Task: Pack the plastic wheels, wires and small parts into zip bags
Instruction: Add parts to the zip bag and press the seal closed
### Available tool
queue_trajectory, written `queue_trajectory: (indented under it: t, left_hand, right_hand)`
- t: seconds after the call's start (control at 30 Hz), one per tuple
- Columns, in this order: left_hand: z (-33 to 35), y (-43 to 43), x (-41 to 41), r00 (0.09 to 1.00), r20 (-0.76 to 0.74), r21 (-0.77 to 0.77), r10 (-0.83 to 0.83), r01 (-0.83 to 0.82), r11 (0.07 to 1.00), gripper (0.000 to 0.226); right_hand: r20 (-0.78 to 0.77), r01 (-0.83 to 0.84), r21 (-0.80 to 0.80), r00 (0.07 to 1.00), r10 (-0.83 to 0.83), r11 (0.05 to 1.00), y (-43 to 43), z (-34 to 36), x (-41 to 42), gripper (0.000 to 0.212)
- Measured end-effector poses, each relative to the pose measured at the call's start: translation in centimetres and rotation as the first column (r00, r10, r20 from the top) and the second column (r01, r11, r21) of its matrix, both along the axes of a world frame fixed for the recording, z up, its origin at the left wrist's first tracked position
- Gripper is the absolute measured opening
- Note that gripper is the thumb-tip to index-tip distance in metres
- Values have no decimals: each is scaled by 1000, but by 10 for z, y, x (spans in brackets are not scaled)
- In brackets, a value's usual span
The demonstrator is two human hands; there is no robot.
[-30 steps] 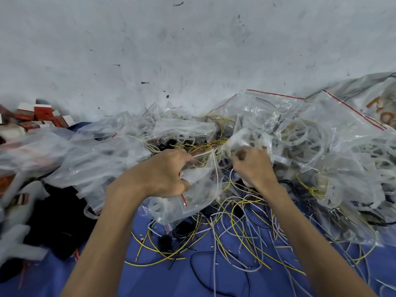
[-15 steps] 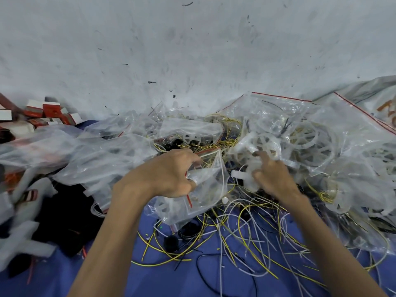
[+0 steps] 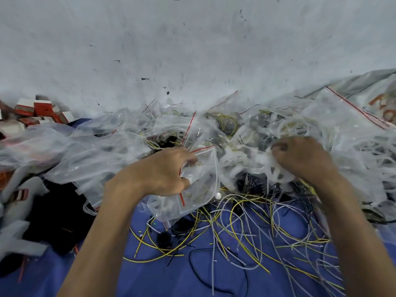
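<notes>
The left hand (image 3: 162, 172) is gripping a small clear zip bag (image 3: 199, 185) at its mouth. Its fingers are curling round the top edge, by the red seal strip, and the thumb is pressing on the near face of the plastic. The bag is hanging from that grip in the middle of the scene, its lower corner trailing onto the blue surface (image 3: 150, 275). A few pale parts are showing through the plastic, too blurred to name.

To the right, the right hand (image 3: 300, 159) is reaching into the heap. Its fingers are curling down over a white plastic wheel (image 3: 276, 174) and closing on its rim. The wheel is sitting just right of the bag's open mouth, apart from it, among other white wheels that are smeared by motion.

Loose wires (image 3: 246, 228) in yellow, white and black are lying tangled on the blue surface, near the person and between the two forearms, and running under the right arm. A small black round part (image 3: 164, 239) is resting among them, below the bag.

A drift of crumpled clear bags (image 3: 96, 159) is spreading out to the left. Larger red-striped bags (image 3: 342, 129), with white wheels and wires inside, are piling up on the far right. Red and white boxes (image 3: 42, 110) are sitting at the far left against the grey wall (image 3: 192, 50). Dark material (image 3: 55, 211) and pale strips (image 3: 19, 213) are lying at the near left.
</notes>
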State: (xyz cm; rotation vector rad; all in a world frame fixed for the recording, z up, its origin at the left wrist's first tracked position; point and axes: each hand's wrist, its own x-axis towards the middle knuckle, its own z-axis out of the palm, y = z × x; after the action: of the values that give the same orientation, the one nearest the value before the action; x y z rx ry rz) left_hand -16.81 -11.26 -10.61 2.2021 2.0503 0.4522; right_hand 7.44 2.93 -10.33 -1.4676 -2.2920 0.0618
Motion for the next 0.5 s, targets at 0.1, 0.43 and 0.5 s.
queue_trajectory:
  t: [0.1,0.43,0.5]
  left_hand:
    - [1,1,0,1000,0,-3,6,-6,1000,51]
    - [7,-6,7,999,37,45,-34,32,998,49]
    - [13,-11,14,993,88,93,-74,66,993,32]
  right_hand:
    - [-147,-99,56,983,107,993,0,6,6,31]
    - [-908,-579,-10,347,235,815,-34,22,-17,26]
    - [-929,-774,-126,311,200,620,-51,22,-33,23]
